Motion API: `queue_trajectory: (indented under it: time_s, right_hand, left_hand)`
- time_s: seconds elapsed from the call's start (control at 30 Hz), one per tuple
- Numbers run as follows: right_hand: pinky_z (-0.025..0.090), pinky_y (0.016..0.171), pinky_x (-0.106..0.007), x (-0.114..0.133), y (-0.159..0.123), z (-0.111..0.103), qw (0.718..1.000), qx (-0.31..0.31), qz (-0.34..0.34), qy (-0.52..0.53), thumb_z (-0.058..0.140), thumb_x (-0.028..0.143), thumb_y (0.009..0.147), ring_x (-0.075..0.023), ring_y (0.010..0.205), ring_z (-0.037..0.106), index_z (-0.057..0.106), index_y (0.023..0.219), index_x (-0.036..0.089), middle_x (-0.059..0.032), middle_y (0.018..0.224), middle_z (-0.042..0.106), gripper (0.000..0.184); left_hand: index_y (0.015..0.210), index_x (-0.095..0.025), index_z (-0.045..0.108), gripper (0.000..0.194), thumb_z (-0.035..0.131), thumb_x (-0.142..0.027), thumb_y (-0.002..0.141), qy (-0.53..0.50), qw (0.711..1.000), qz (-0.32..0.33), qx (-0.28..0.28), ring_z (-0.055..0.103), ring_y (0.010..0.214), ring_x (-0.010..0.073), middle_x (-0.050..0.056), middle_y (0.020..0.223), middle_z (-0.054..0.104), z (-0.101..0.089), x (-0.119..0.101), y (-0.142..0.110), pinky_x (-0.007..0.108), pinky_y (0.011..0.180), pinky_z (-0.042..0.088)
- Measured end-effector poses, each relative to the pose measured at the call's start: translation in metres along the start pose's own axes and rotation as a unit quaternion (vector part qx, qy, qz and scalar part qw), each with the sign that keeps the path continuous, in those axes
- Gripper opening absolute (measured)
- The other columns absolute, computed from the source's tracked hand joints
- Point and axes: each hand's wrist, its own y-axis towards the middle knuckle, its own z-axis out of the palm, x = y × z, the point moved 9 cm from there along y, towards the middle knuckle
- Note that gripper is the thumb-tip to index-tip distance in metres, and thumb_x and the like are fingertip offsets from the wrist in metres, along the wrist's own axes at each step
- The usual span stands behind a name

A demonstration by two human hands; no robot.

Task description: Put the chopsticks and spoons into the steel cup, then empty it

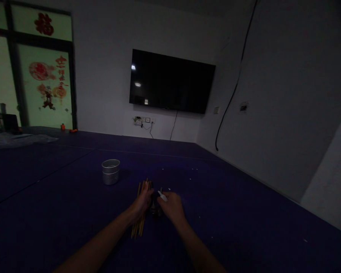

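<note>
My left hand is closed around a bundle of thin yellowish sticks, which look like chopsticks. Their ends show above and below the hand, and the middle is hidden. In my right hand, thumb and fingers pinch a small white piece that may be paper or plastic; its kind is unclear. Between the two hands lies a dark object, too dim to make out. Farther left, a silver metal cup stands upright, apart from both hands.
The wide dark-blue table bears scattered white scraps. Clear plastic wrapping and small orange items lie at the far left. A television hangs on the far wall, and a black cable runs down the right wall.
</note>
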Motion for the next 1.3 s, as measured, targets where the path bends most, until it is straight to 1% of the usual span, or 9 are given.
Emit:
queue_trajectory:
  time_s: [0.13, 0.27, 0.33, 0.43, 0.77, 0.93, 1.07, 1.17, 1.3]
  right_hand:
    - [0.037, 0.053, -0.020, -0.004, 0.004, -0.002, 0.999, 0.003, -0.006, -0.042, 0.051, 0.023, 0.076, -0.0143, 0.063, 0.063, 0.070, 0.076, 0.017, -0.0029, 0.070, 0.070, 0.020]
    - [0.043, 0.066, -0.026, -0.014, 0.003, -0.012, 0.984, -0.032, 0.035, -0.169, 0.054, 0.032, 0.078, -0.0221, 0.082, 0.066, 0.066, 0.104, 0.016, -0.0112, 0.088, 0.071, 0.032]
    - [0.044, 0.071, -0.028, -0.017, 0.001, -0.011, 0.973, -0.026, 0.050, -0.224, 0.052, 0.033, 0.081, -0.0247, 0.088, 0.066, 0.063, 0.111, 0.015, -0.0141, 0.092, 0.070, 0.037]
    - [0.045, 0.075, -0.029, -0.019, 0.000, -0.005, 0.965, 0.007, 0.049, -0.256, 0.051, 0.031, 0.082, -0.0251, 0.091, 0.066, 0.062, 0.111, 0.014, -0.0145, 0.095, 0.070, 0.036]
    - [0.045, 0.083, -0.028, -0.017, -0.005, 0.017, 0.972, 0.034, 0.007, -0.233, 0.046, 0.024, 0.086, -0.0237, 0.100, 0.063, 0.054, 0.124, 0.009, -0.0168, 0.110, 0.066, 0.041]
    - [0.043, 0.092, -0.031, -0.010, -0.004, 0.022, 0.975, 0.006, -0.040, -0.220, 0.039, 0.023, 0.090, -0.0259, 0.109, 0.058, 0.053, 0.127, 0.007, -0.0188, 0.118, 0.062, 0.042]
    - [0.034, 0.104, -0.040, 0.009, -0.006, 0.022, 0.973, -0.005, -0.116, -0.199, 0.033, 0.024, 0.092, -0.0271, 0.123, 0.046, 0.053, 0.127, 0.010, -0.0159, 0.128, 0.055, 0.043]
    - [0.028, 0.108, -0.045, 0.026, -0.012, 0.029, 0.967, 0.026, -0.184, -0.172, 0.035, 0.024, 0.092, -0.0263, 0.128, 0.040, 0.053, 0.127, 0.014, -0.0123, 0.131, 0.054, 0.041]
    - [0.024, 0.110, -0.043, 0.041, -0.023, 0.041, 0.955, 0.095, -0.244, -0.142, 0.043, 0.019, 0.088, -0.0236, 0.129, 0.039, 0.058, 0.122, 0.020, -0.0070, 0.130, 0.055, 0.037]
  left_hand:
    - [0.131, -0.014, 0.047, 0.080, 0.011, -0.069, 0.085, -0.017, 0.989, 0.060, -0.137, 0.042, 0.128, 0.0239, 0.013, 0.140, 0.044, -0.035, -0.009, -0.007, 0.037, 0.105, 0.036]
    - [0.119, -0.016, 0.058, 0.056, 0.040, -0.057, 0.085, 0.214, 0.935, 0.146, -0.244, 0.039, 0.130, 0.0281, 0.010, 0.132, 0.054, -0.063, -0.027, -0.023, 0.046, 0.109, 0.029]
    - [0.116, -0.017, 0.061, 0.046, 0.045, -0.047, 0.084, 0.327, 0.900, 0.167, -0.236, 0.033, 0.134, 0.0277, 0.009, 0.132, 0.054, -0.062, -0.030, -0.025, 0.048, 0.110, 0.026]
    - [0.114, -0.017, 0.062, 0.041, 0.045, -0.039, 0.084, 0.409, 0.877, 0.161, -0.193, 0.031, 0.134, 0.0278, 0.011, 0.132, 0.053, -0.054, -0.022, -0.020, 0.050, 0.109, 0.028]
    - [0.128, -0.017, 0.052, 0.046, 0.043, -0.032, 0.086, 0.459, 0.871, 0.147, -0.095, 0.028, 0.136, 0.0247, 0.010, 0.142, 0.041, -0.037, -0.006, -0.012, 0.045, 0.112, 0.024]
    - [0.124, -0.016, 0.056, 0.043, 0.041, -0.032, 0.087, 0.443, 0.881, 0.120, -0.116, 0.030, 0.135, 0.0253, 0.011, 0.141, 0.043, -0.038, -0.006, -0.015, 0.044, 0.111, 0.025]
    - [0.123, -0.017, 0.056, 0.043, 0.037, -0.030, 0.087, 0.405, 0.890, 0.132, -0.165, 0.034, 0.133, 0.0237, 0.010, 0.138, 0.047, -0.047, -0.012, -0.019, 0.043, 0.111, 0.025]
    - [0.122, -0.018, 0.057, 0.042, 0.036, -0.025, 0.086, 0.398, 0.884, 0.138, -0.203, 0.038, 0.131, 0.0226, 0.008, 0.134, 0.052, -0.056, -0.015, -0.026, 0.043, 0.111, 0.027]
    - [0.111, -0.015, 0.063, 0.040, 0.036, -0.015, 0.082, 0.437, 0.871, 0.120, -0.189, 0.046, 0.125, 0.0225, 0.011, 0.123, 0.061, -0.059, -0.014, -0.029, 0.040, 0.111, 0.028]
